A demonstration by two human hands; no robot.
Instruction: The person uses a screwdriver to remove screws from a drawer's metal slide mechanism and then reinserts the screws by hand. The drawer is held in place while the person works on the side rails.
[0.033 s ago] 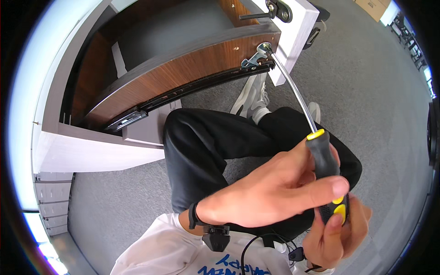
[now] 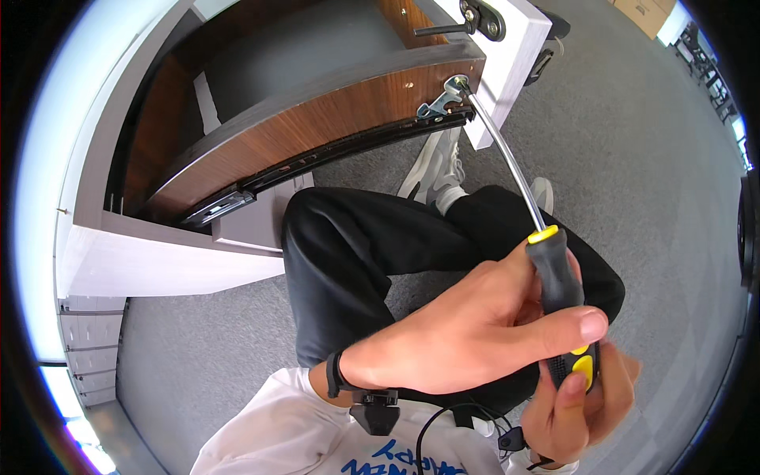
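Both my hands are closed on a long screwdriver (image 2: 557, 277) with a black and yellow handle. My left hand (image 2: 451, 340) wraps the handle from the left, its thumb lying across it. Lower down, my right hand (image 2: 574, 419) grips the handle's end with its fingertips. The steel shaft runs up and away to a silver metal bracket (image 2: 438, 105) on the brown wood-grain drawer side (image 2: 317, 123), near the white front panel (image 2: 511, 71). The tip meets the bracket at its upper end; the screw head is too small to make out.
A black slide rail (image 2: 340, 150) runs along the drawer side's lower edge into the pale cabinet (image 2: 166, 261). A black lock fitting (image 2: 483, 20) with a rod sits on the front panel. My black-trousered legs (image 2: 348, 261) are folded on the grey carpet (image 2: 206, 348).
The screwdriver handle and both hands have shifted very slightly left; the tip stays at the bracket.
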